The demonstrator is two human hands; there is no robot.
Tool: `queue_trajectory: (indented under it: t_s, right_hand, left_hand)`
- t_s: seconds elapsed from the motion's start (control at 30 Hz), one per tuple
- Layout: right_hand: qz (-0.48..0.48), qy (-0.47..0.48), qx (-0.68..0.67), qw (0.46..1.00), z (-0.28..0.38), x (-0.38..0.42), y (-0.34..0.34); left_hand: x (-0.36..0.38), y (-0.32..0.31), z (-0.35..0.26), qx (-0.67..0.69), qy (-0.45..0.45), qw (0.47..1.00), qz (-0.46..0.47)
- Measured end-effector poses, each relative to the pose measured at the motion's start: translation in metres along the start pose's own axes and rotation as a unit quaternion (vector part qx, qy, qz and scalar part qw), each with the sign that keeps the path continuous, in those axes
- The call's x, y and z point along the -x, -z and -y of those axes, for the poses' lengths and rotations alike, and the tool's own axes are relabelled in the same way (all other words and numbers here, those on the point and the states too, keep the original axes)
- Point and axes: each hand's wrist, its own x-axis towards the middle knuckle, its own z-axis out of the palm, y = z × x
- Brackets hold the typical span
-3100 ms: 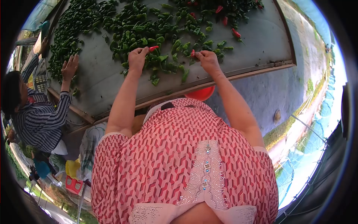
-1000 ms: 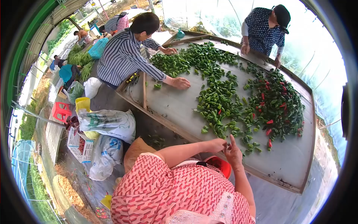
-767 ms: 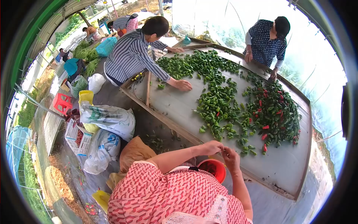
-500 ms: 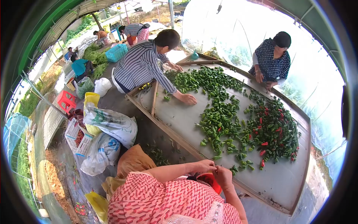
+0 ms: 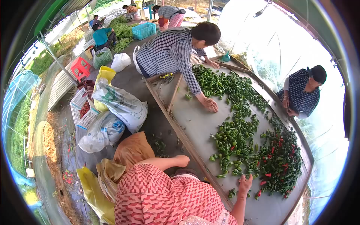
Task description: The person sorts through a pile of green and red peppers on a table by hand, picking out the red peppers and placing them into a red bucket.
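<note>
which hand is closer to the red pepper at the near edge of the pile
Right. The right hand rests on the table just beside the red pepper; the left hand is off the table, well away.

Grey flat counter (image 5: 195, 123): matt, smooth sheet, edged with a rough pale wooden frame (image 5: 176, 125). Small green peppers (image 5: 234, 138): glossy skin. White woven plastic sacks (image 5: 123, 107): slight sheen, creased.

- The person wears a short-sleeved top (image 5: 161, 198) in pinkish red, printed all over with a small white geometric zigzag pattern.
- The sleeves end above the elbow, so both forearms are bare.
- The left hand (image 5: 182, 161) and right hand (image 5: 245, 184) are bare: no gloves, and no rings or watch can be made out.
</note>
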Motion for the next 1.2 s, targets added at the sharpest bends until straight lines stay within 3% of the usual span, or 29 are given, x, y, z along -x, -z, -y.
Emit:
queue_trajectory:
  t_s: [0.1,0.2,0.3,0.33,0.43,0.47,0.6,0.67,0.73,0.8,0.9,1.0,1.2]
  right_hand:
    - [0.004,-0.067,-0.021,0.998,0.004,-0.009,-0.001]
    - [0.101,-0.091,-0.003,0.991,-0.043,-0.004,0.003]
    - [0.111,-0.082,0.060,0.989,-0.063,0.028,0.013]
    - [0.108,-0.080,0.087,0.987,-0.074,0.037,0.020]
    - [0.051,-0.044,0.096,0.993,-0.119,0.059,0.043]
    - [0.021,-0.027,0.085,0.996,-0.132,0.063,0.049]
    - [-0.065,-0.093,0.071,0.991,-0.161,0.078,0.072]
    - [-0.098,-0.208,0.033,0.973,-0.146,0.089,0.072]
    - [-0.126,-0.234,0.028,0.964,-0.151,0.097,0.070]
    - [-0.134,-0.283,0.006,0.950,-0.133,0.105,0.064]
    - [-0.135,-0.280,-0.016,0.950,-0.101,0.122,0.052]
    - [-0.141,-0.306,-0.031,0.941,-0.088,0.141,0.046]
    - [-0.163,-0.305,-0.052,0.937,-0.078,0.163,0.035]
  left_hand:
    - [0.013,-0.009,0.047,0.027,0.176,0.981,-0.074]
    - [0.020,0.000,0.068,0.105,0.285,0.950,-0.075]
    - [0.013,-0.010,0.093,0.047,0.303,0.952,-0.020]
    - [0.052,0.039,0.038,0.065,0.389,0.919,0.021]
    - [0.054,0.047,0.045,0.050,0.407,0.911,-0.040]
    - [0.052,0.049,0.046,0.030,0.401,0.907,-0.123]
    - [0.032,0.057,0.065,-0.005,0.262,0.845,-0.465]
    - [0.023,0.072,0.056,0.013,0.169,0.832,-0.528]
    - [0.002,0.090,0.040,0.024,0.068,0.833,-0.549]
    - [-0.017,0.104,0.010,0.059,0.023,0.860,-0.507]
    - [-0.061,0.100,-0.028,0.175,-0.054,0.890,-0.417]
    - [-0.088,0.090,-0.082,0.110,-0.136,0.925,-0.337]
    - [-0.130,0.059,-0.164,0.045,-0.243,0.940,-0.233]
